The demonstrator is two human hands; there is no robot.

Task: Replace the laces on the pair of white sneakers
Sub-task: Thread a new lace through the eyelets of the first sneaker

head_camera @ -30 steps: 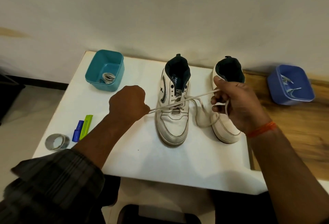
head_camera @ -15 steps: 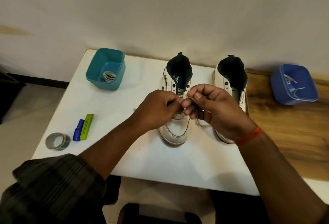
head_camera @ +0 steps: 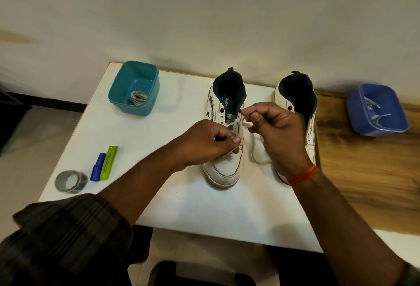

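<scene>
both hands (head_camera: 205,142) (head_camera: 276,131) pinch the lace (head_camera: 255,156) above the left sneaker (head_camera: 223,167).

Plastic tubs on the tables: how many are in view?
2. A teal square plastic tub stands at the white table's far left corner, holding a coiled lace. A blue square plastic tub sits on the wooden surface at far right, holding lace pieces.

I see two white high-top sneakers upright side by side on the white tabletop (head_camera: 181,206), toes toward me. The left sneaker (head_camera: 223,167) is partly threaded with a white lace (head_camera: 255,158), its slack looping between it and the right sneaker (head_camera: 295,104).
</scene>
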